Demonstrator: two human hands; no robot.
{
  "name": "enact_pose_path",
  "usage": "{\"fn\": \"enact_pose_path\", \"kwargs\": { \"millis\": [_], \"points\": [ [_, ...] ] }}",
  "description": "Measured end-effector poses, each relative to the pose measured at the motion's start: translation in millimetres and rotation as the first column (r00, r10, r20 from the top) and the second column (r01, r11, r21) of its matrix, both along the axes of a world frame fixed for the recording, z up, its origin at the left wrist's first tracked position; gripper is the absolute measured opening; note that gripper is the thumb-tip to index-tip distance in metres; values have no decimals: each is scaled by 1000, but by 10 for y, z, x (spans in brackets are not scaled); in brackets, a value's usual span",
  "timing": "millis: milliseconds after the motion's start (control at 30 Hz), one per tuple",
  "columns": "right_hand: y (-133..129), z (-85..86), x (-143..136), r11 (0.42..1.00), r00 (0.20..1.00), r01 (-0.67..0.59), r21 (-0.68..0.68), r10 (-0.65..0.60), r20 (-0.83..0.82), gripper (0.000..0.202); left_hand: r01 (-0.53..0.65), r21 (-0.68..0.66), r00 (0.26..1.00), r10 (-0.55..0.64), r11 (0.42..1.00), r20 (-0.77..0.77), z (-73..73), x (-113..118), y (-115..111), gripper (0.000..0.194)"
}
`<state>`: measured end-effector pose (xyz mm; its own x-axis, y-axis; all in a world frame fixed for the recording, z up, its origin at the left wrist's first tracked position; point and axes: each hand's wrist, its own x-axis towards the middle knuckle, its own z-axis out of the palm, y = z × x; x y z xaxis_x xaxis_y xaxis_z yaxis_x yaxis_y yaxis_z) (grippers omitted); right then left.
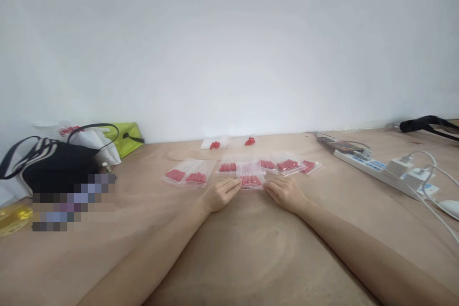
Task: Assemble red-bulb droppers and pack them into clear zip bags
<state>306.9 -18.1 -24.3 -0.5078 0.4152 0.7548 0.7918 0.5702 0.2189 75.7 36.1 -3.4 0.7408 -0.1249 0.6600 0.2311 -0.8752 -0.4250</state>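
Note:
Between my hands lies a small clear plastic bag (250, 181) with a row of thin white sticks that have red ends. My left hand (221, 194) is closed, its fingertips pinching the bag's left edge. On the other edge, the closed fingers of my right hand (287, 193) grip the bag's near right corner. Similar filled bags lie around it: a pair to the left (186, 173), one just behind (228, 165) and several overlapping to the right (289, 165). What the sticks are is too small to tell.
Against the wall, two small heaps of red pieces (214, 145) (250, 141) lie on clear bags. At right are a white power strip (376, 172) with chargers and cables, and a phone (340, 145). A black bag (60, 165) and a lime-green bag (129, 138) stand at left.

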Motion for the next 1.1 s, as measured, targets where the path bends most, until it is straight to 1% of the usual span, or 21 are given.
{"fn": "enact_pose_path", "kwargs": {
  "millis": [100,200,300,400,500,600,700,800,967,1100],
  "points": [
    [0,3,9,1000,1000,-1,22,0,3,21,14,31,1000,-14,999,21,15,8,7,20],
    [-6,14,31,997,998,29,66,-32,46,22,13,48,998,-16,999,54,3,7,17,17],
    [-13,28,48,995,993,65,77,-71,90,25,-7,20,997,5,1000,75,-16,12,25,15],
    [-14,35,49,994,991,68,87,-77,112,28,-15,3,997,14,1000,70,-19,25,22,16],
    [-18,37,40,993,989,84,89,-94,112,28,-8,-27,998,10,1000,59,-12,35,8,18],
    [-25,40,15,992,990,99,84,-106,90,25,-33,-55,998,36,998,54,-12,41,-7,19],
    [-8,43,-56,993,994,66,101,-74,81,17,-62,-55,997,65,997,49,-17,53,-21,19],
    [47,42,-186,992,993,20,123,-35,115,14,-74,-51,997,76,996,34,-19,65,-30,19],
    [157,35,-427,986,982,-40,164,8,190,21,-72,-82,997,75,994,24,-19,38,-34,20],
    [189,31,-499,982,976,-60,180,21,215,25,-71,-93,997,73,993,15,-18,14,-24,22]
  ]
}}
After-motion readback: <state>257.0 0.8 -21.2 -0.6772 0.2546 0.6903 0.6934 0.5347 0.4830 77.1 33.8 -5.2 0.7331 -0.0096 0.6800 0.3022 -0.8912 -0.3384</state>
